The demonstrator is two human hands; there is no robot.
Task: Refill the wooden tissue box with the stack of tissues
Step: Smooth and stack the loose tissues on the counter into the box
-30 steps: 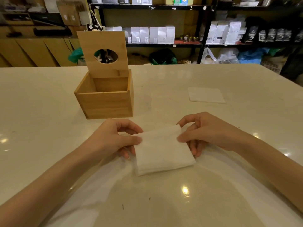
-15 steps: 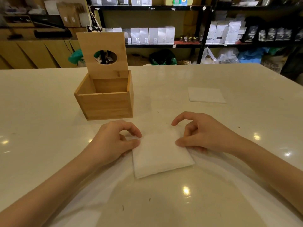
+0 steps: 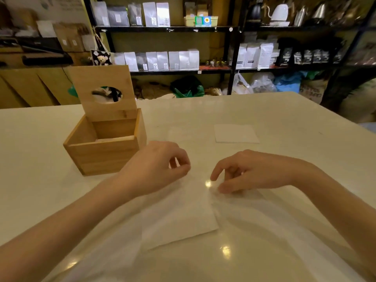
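The wooden tissue box (image 3: 105, 157) stands on the white table (image 3: 30, 159) at the left, its lid (image 3: 87, 82) with an oval hole raised upright at the back. Something pale shows low inside it. A white tissue stack (image 3: 179, 216) lies flat on the table in front of me, blurred. My left hand (image 3: 156, 167) hovers by the stack's far left corner with its fingers loosely curled and nothing in it. My right hand (image 3: 252, 174) is at the stack's far right corner, index and thumb apart, the thumb tip close to the tissue edge.
A second thin pile of white tissues (image 3: 236, 133) lies farther back on the right. Black shelves (image 3: 162, 29) with bags and boxes stand behind the table. The table's far edge runs just behind the box.
Both hands have let go of the tissue stack and lifted off it. The stack now lies flat. The view has tilted and shifted, so the box appears nearer.
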